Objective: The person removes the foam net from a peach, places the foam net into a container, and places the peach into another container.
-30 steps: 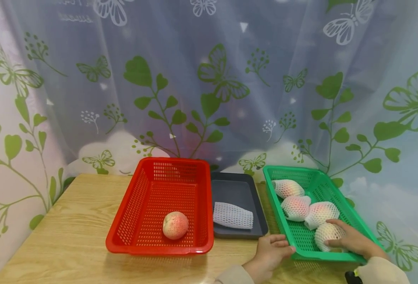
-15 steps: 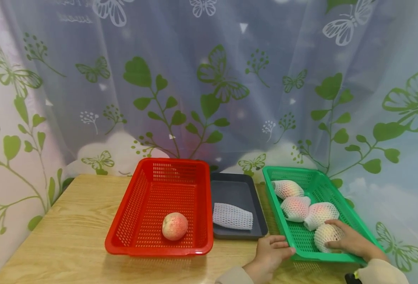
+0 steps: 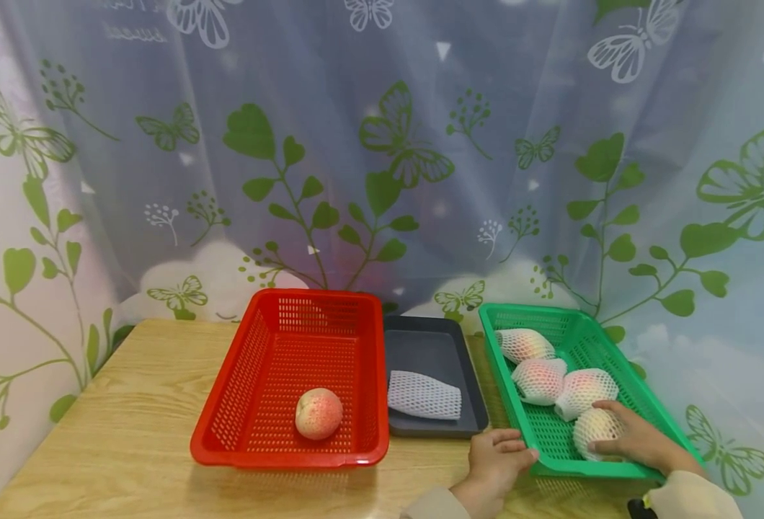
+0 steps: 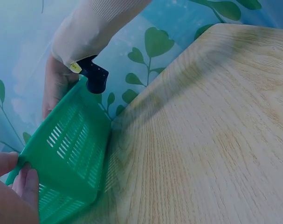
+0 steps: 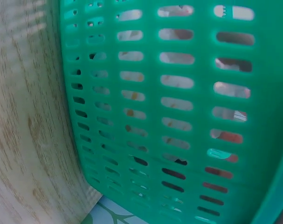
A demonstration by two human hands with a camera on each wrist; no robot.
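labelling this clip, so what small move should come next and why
Probably lift the nearest netted fruit from the green basket: the right hand grips it, the left hand holds the basket, and a bare peach lies in the red basket.

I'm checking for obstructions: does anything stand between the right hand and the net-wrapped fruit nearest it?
Nothing visible: the right hand grips the net-wrapped fruit, its wrist over the rim of the green basket.

Cream sleeves with fine ribbing; black wrist device, yellow label.
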